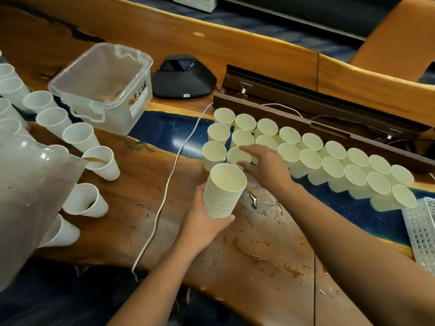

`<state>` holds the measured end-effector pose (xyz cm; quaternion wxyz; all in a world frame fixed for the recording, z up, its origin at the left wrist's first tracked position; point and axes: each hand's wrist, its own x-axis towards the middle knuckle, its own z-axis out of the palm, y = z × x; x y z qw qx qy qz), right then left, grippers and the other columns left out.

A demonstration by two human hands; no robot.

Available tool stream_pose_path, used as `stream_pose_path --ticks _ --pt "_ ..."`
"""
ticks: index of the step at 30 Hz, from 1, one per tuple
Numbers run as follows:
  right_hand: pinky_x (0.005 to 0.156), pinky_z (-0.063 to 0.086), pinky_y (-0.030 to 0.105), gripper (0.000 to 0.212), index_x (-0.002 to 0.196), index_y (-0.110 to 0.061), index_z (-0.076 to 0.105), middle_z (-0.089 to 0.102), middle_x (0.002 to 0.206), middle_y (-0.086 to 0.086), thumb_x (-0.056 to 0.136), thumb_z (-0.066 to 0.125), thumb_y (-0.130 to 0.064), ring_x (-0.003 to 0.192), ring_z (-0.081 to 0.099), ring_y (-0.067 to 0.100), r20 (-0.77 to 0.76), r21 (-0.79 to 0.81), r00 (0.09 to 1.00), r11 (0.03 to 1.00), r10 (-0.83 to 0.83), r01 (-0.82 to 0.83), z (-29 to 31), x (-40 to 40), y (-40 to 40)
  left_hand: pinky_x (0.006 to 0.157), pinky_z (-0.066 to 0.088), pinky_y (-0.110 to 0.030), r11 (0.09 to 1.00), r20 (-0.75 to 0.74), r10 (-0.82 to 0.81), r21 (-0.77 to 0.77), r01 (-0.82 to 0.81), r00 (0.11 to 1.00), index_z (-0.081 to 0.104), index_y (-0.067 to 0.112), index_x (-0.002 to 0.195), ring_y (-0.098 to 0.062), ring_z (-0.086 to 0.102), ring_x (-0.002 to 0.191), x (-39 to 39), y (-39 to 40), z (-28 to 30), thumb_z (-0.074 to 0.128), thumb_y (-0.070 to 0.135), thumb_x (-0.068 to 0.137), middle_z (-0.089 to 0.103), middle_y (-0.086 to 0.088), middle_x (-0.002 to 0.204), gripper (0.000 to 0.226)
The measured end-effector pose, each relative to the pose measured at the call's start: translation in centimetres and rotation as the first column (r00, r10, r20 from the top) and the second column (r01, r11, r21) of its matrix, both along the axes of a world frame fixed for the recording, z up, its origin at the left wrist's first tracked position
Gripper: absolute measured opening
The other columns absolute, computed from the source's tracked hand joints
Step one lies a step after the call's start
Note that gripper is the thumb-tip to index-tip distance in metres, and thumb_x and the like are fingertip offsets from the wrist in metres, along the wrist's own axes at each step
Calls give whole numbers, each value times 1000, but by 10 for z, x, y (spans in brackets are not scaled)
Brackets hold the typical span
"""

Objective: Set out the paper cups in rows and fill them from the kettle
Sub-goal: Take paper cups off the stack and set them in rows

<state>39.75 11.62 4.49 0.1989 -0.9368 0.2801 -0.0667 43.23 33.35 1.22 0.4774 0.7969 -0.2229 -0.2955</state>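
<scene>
Left hand [207,222]: grips a nested stack of paper cups [223,191] from below, held above the wooden table [146,208]
Right hand [266,165]: fingers curled on one cup [237,156] at the near left corner of the rows
Rows of cups [329,161]: upright, touching, running right along a dark wooden box [329,109]
Left side: clear jug [30,196] pours brown liquid into a white cup [103,163]; more white cups [54,121] beside it
Table: wet splashes [254,201]; white cable [164,196]; clear plastic tub [103,88]
</scene>
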Motion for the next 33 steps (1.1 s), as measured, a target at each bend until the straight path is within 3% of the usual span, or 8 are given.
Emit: stream_pose_path --ticks 3,6,9,12,15,21,27,33 --pt "93 52 32 29 124 -28 68 66 126 -8 96 61 -34 109 60 10 196 157 976 986 -90 59 40 -14 16 86 42 -26 999 -3 -35 -7 35 999 31 37 138 -8 52 106 2 -4 1 90 33 67 51 20 122 92" --pt "80 47 20 26 118 -27 71 66 115 -18 98 56 -34 98 57 -1 239 218 969 968 70 -124 73 -34 34 84 42 -24 997 -10 -76 -35 75 997 33 38 135 -4 53 107 4 -10 4 91 31 66 52 24 119 90" --pt "84 49 23 30 121 -26 69 67 119 -14 99 54 -37 105 59 4 126 175 950 937 284 -303 84 -53 41 84 44 -23 992 -10 -106 -71 105 994 35 36 134 -3 55 109 5 -20 4 92 28 64 54 20 119 91" --pt "89 50 25 32 131 -25 63 66 127 -8 102 51 -30 110 62 11 -74 71 925 927 373 -368 85 -64 43 81 44 -17 987 -12 -143 -79 142 990 36 34 134 -2 55 108 4 -30 4 92 27 63 54 17 119 91" --pt "92 50 25 34 134 -27 61 65 130 -8 102 50 -28 111 63 12 -158 32 919 932 361 -360 91 -75 42 78 43 -12 979 0 -186 -85 185 983 36 38 132 2 55 108 -2 -38 2 93 26 62 55 20 117 90" --pt "94 51 28 35 134 -32 59 63 132 -10 100 54 -24 114 64 15 -239 -38 919 943 313 -331 94 -95 36 86 49 -21 967 21 -252 -43 252 968 34 38 132 -8 55 111 -14 -53 -3 93 30 62 54 15 121 92" --pt "73 41 16 30 125 -29 67 70 120 -7 96 62 -29 99 65 17 -165 -135 938 936 303 -326 95 -99 28 74 41 -9 969 19 -239 -59 240 971 38 33 130 -5 56 105 -18 -60 1 92 26 63 57 13 118 87" --pt "70 39 19 23 109 -24 74 74 100 -7 87 73 -29 85 61 11 -34 -107 964 958 265 -267 105 -97 18 85 49 -27 975 48 -210 -64 212 977 40 33 131 -9 58 107 -13 -62 -1 93 27 60 59 12 120 89"
